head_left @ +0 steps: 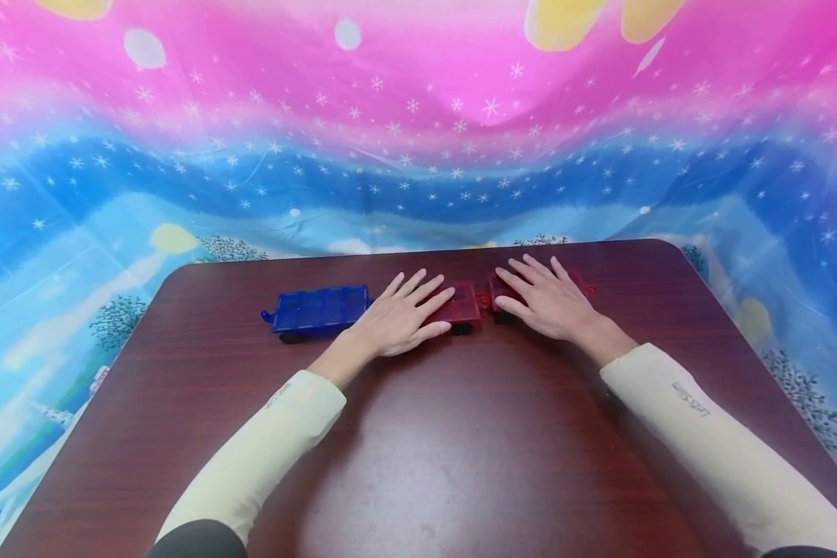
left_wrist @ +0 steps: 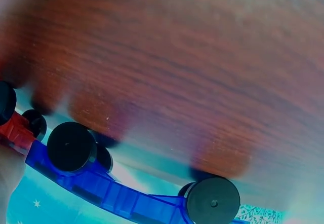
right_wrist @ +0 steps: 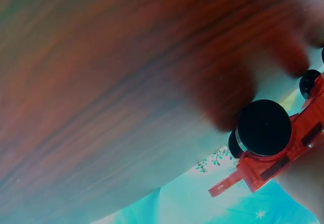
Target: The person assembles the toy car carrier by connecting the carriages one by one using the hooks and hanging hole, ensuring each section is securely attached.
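Observation:
A translucent blue toy train car (head_left: 321, 308) with black wheels stands at the left end of a row on the table. My left hand (head_left: 403, 316) lies flat with spread fingers over the red toy train car (head_left: 466, 304) in the middle, covering its left part. Over another red toy train car (head_left: 501, 307) at the right rests my right hand (head_left: 548, 301), its fingers also spread. In the left wrist view the blue car (left_wrist: 121, 196) sits close to a red one (left_wrist: 19, 133). The right wrist view has the right-hand red car (right_wrist: 273, 158) with its coupling hook.
The dark wooden table (head_left: 453, 457) has rounded far corners. Behind it hangs a pink and blue cloth (head_left: 418, 147) with snowflakes, close to the far edge. Pale sleeves (head_left: 265, 442) cover both forearms.

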A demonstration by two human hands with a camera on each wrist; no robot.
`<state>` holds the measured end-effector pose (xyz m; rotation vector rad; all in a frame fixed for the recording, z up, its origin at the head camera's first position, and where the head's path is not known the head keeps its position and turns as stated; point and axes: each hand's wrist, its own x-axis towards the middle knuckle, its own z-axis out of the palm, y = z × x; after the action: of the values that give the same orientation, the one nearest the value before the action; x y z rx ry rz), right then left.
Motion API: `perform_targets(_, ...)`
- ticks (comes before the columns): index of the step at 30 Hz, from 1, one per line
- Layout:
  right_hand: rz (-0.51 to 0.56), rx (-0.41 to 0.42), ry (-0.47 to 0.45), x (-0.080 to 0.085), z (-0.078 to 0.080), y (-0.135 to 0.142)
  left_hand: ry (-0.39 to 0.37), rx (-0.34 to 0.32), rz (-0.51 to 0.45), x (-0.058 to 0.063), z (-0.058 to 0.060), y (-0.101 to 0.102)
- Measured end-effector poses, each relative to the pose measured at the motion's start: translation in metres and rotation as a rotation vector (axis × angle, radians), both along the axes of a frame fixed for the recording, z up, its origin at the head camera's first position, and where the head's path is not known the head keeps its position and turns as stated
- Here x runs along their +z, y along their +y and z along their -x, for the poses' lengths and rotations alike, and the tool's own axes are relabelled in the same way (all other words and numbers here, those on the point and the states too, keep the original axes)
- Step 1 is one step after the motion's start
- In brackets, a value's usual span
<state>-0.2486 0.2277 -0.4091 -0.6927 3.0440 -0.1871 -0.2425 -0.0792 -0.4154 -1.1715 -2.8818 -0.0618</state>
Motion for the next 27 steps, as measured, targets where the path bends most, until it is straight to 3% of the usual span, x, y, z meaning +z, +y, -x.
perform_targets(17,-0.010,0.006,-0.017,-0.003,0.003,0.003,0.004,-0.052,0.037,0.001,0.006,0.009)
perform_targets(27,-0.048,0.010,-0.001,-0.005,0.003,0.004,0.011,-0.044,0.030,-0.003,0.007,0.011)
